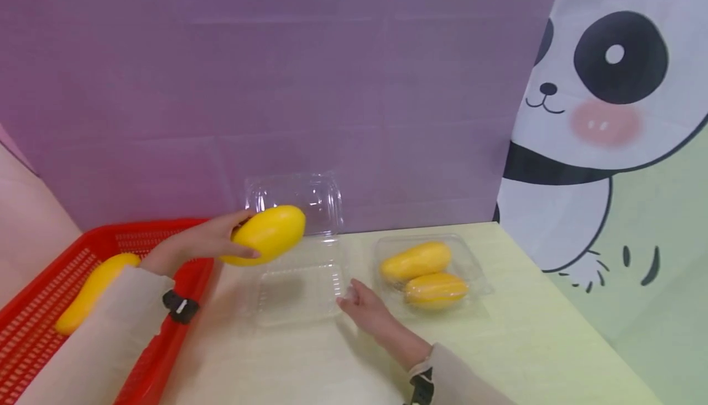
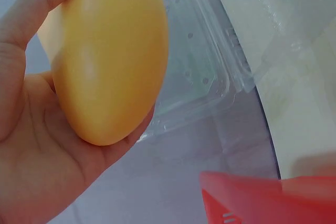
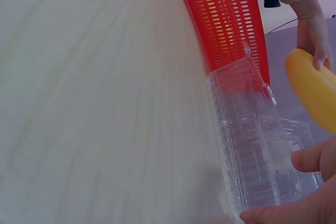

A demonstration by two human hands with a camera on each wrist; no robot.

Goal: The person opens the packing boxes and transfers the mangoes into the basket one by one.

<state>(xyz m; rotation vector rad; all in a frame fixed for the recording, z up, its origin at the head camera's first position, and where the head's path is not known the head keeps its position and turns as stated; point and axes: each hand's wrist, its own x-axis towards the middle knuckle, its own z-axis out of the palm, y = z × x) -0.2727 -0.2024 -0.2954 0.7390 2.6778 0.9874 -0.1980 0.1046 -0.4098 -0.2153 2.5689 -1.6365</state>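
Observation:
My left hand (image 1: 221, 239) grips a smooth yellow mango (image 1: 273, 233) and holds it in the air over the back left part of an open clear plastic clamshell box (image 1: 301, 294). Thumb and fingers wrap round the mango (image 2: 110, 61) in the left wrist view. The box lies on the table with its lid (image 1: 295, 199) raised at the back, against the purple backdrop. At the box's right edge, my right hand (image 1: 367, 310) pinches the rim between thumb and forefinger. The right wrist view has the thumb and a finger either side of the box's corner (image 3: 257, 145).
A red slotted basket (image 1: 188, 282) stands on the left with another long yellow fruit (image 1: 96, 291) in it. To the right, a second clear box (image 1: 470, 257) holds two yellow fruits (image 1: 437, 290). The purple backdrop (image 1: 359, 85) rises at the table's back edge.

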